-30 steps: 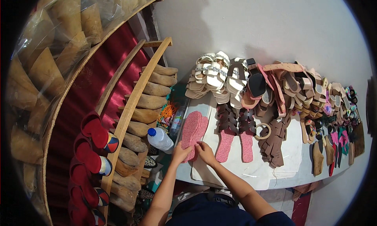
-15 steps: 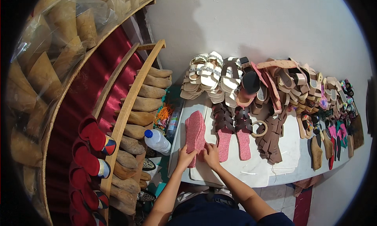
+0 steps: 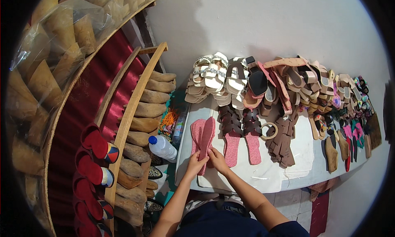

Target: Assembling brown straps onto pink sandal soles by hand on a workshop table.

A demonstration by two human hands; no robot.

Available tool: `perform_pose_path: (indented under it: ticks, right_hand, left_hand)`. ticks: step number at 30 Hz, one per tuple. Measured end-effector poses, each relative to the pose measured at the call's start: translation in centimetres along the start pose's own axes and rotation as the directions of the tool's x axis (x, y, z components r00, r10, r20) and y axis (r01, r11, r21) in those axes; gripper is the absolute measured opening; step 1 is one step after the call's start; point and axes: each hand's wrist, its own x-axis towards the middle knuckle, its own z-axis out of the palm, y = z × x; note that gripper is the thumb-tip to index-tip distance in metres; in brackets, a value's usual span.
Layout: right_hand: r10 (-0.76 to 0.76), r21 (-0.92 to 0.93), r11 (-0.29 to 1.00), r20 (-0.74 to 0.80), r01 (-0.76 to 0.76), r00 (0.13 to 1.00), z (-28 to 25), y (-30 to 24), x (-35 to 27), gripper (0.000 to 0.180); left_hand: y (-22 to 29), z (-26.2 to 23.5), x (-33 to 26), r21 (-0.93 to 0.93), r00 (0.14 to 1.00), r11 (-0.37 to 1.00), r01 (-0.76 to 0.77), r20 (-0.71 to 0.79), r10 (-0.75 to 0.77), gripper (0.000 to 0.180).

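At the near bench (image 3: 263,177) edge, both hands held pink insoles (image 3: 203,138). Since a second earlier, the left hand (image 3: 194,163) and right hand (image 3: 217,159) had tilted one insole on edge, fingers clamped on its heel, separating the pair.

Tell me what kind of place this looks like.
Probably a small sandal-making workshop: wooden shoe lasts stacked on a rack, finished sandals piled along a white table, and both hands holding pink insoles.

Bare forearms, dark navy top, black belt.
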Motion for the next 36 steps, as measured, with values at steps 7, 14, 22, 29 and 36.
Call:
perform_pose_path:
  ticks: [7,14,22,29,36]
  right_hand:
    - [0.001,-0.209,0.978,0.016,0.002,1.000,-0.6,-1.2,0.0,0.027]
    - [-0.027,-0.419,0.908,-0.087,-0.011,0.996,-1.2,-0.2,0.5,0.027]
    - [-0.050,-0.516,0.856,-0.033,0.026,0.998,-2.9,-0.1,0.8,0.029]
    - [-0.125,-0.350,0.931,-0.039,0.104,0.991,-4.5,-2.1,-0.1,0.033]
    - [0.008,0.018,1.000,-0.057,-0.007,0.998,-11.3,-2.8,-1.4,0.028]
  left_hand:
    - [2.9,0.6,-1.4,0.106,0.997,0.992,0.066,-0.033,-0.063,0.047]
    - [0.9,-0.9,-0.8,0.147,0.991,0.986,0.081,-0.114,-0.064,0.052]
    - [3.4,1.5,-1.8,-0.060,0.978,0.998,-0.035,-0.209,0.022,0.057]
    - [2.2,4.1,-1.4,0.302,0.918,0.943,-0.141,-0.317,0.238,0.066]
    - [0.2,11.8,-1.2,0.432,0.937,0.872,-0.231,-0.143,0.319,0.059]
